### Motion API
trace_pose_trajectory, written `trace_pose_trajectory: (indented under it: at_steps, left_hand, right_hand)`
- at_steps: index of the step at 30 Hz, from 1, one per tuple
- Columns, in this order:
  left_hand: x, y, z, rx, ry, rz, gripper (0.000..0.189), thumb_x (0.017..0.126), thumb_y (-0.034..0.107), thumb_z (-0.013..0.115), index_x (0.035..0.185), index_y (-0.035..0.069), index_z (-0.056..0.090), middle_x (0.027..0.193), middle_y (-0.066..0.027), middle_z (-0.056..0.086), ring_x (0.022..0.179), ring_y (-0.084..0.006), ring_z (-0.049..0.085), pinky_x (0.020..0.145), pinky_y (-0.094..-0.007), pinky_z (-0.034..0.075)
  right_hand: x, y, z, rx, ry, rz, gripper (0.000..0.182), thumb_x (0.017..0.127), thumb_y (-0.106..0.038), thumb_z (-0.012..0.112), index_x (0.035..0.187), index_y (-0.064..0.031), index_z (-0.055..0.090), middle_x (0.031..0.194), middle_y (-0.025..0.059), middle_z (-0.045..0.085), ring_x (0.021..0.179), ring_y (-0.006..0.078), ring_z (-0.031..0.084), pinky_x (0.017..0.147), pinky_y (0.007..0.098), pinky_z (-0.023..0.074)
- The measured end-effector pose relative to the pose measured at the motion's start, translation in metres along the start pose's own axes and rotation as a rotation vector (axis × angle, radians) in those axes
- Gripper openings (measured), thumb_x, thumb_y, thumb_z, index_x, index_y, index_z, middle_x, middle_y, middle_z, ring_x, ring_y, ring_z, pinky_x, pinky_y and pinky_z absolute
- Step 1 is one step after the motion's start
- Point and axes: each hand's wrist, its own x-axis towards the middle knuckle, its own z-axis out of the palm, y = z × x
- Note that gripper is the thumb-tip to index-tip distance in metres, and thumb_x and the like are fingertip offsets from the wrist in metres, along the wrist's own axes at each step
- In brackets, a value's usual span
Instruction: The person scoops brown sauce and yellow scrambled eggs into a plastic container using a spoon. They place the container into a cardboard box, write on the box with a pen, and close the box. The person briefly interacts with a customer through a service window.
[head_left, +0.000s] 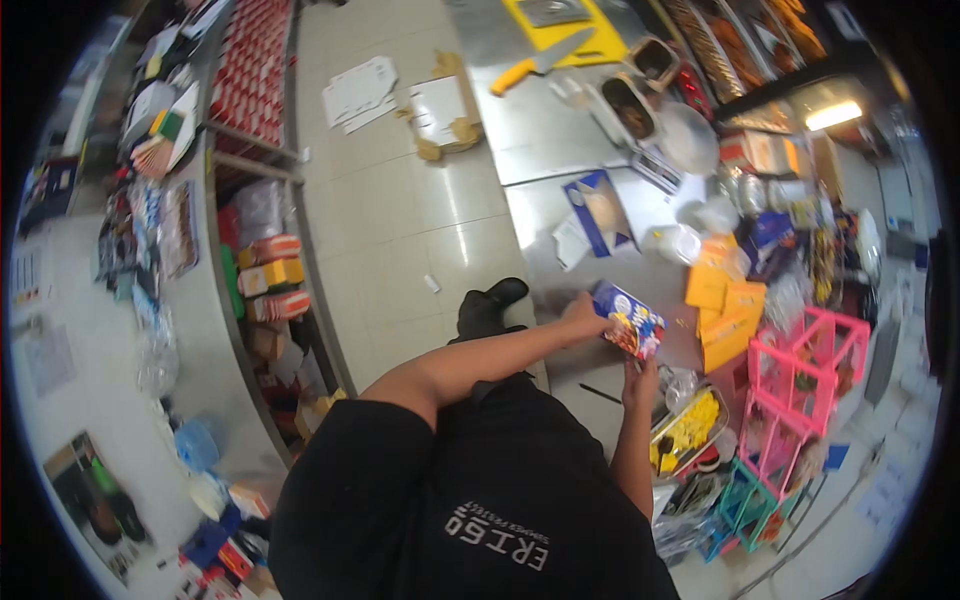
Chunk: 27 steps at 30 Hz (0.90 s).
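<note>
Over the steel counter, a blue printed food carton (630, 319) with pictures on its face is held between my two hands. My left hand (587, 321) grips its left end, and the fingers of my right hand (640, 375) are at its lower edge. An open blue box (600, 212) with pale contents stands beyond it, next to white papers (571, 241). To the right are several yellow-orange flat packets (731, 315). A metal tray of yellow food (694, 424) sits near my right forearm, and a thin black stick-like item (600, 393) lies left of my right hand.
Farther along the steel counter (517, 150) are a yellow-handled knife (544, 61), a yellow cutting board (607, 34), a container of dark food (628, 109) and a scale (656, 171). Pink plastic racks (806, 367) stand at right. Flattened cardboard (442, 109) lies on the tiled floor.
</note>
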Motion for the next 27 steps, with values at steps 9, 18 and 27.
trace_pose_trajectory:
  at_steps: [9,18,27]
  left_hand:
    - [-0.033,0.012,-0.004,-0.335,-0.032,-0.052,0.080,0.077,0.024,0.087,0.135,0.008,0.033,0.107,-0.0119,0.063,0.077,-0.0169,0.064,0.066,-0.0299,0.055]
    - [-0.005,-0.047,0.014,-0.013,0.302,0.313,0.096,0.072,0.047,0.088,0.146,0.008,0.040,0.125,-0.0266,0.061,0.113,-0.0366,0.064,0.098,-0.0454,0.052]
    - [-0.033,-0.044,0.016,-0.203,0.262,0.142,0.092,0.070,0.036,0.091,0.139,-0.004,0.047,0.126,-0.0240,0.064,0.111,-0.0276,0.065,0.091,-0.0378,0.054]
  right_hand:
    - [-0.004,0.003,0.014,-0.041,0.150,-0.031,0.044,0.103,-0.038,0.062,0.128,-0.0025,0.060,0.115,0.0103,0.066,0.092,0.0233,0.068,0.078,0.0356,0.0583]
    - [0.013,0.015,0.007,-0.508,0.165,-0.048,0.045,0.102,-0.047,0.059,0.124,-0.0083,0.065,0.095,0.0043,0.064,0.083,0.0170,0.063,0.067,0.0327,0.0563]
    - [0.041,0.045,-0.030,-1.008,0.199,-0.518,0.053,0.104,-0.045,0.055,0.116,0.0053,0.068,0.120,0.0250,0.056,0.111,0.0393,0.056,0.103,0.0444,0.0420]
